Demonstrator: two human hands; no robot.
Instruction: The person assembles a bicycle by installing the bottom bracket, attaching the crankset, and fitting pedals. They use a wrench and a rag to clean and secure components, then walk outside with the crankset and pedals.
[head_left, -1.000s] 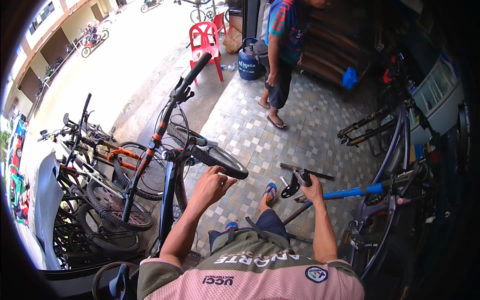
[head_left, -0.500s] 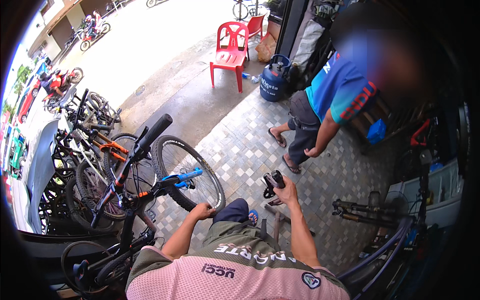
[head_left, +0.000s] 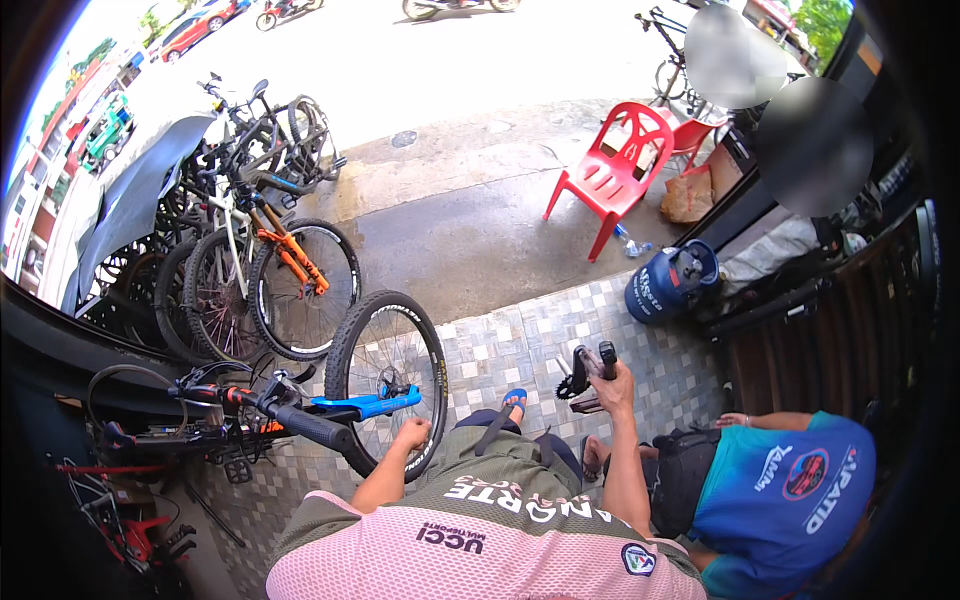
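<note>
My right hand (head_left: 616, 386) is closed around a bicycle crankset (head_left: 578, 374), with its dark toothed chainring facing left and the crank arms pointing up. My left hand (head_left: 412, 433) is curled with bent fingers beside the tyre of a bicycle front wheel (head_left: 438, 375). Whether it grips anything is hidden. That wheel sits in a bright blue fork (head_left: 372, 403), and the black handlebar grip (head_left: 315, 427) of the same bike sticks out left of my left hand.
Several parked bicycles (head_left: 240, 270) crowd the left side, one with an orange fork. A red plastic chair (head_left: 615, 175) and a blue gas cylinder (head_left: 665, 285) stand ahead to the right. Close at my right, a person in a blue shirt (head_left: 780, 500) bends over the tiled floor (head_left: 480, 345).
My view has swung to the right-hand person's near side; that person has come from ahead to beside me. The crankset stays in my right hand, and the bikes appear shifted in view.
</note>
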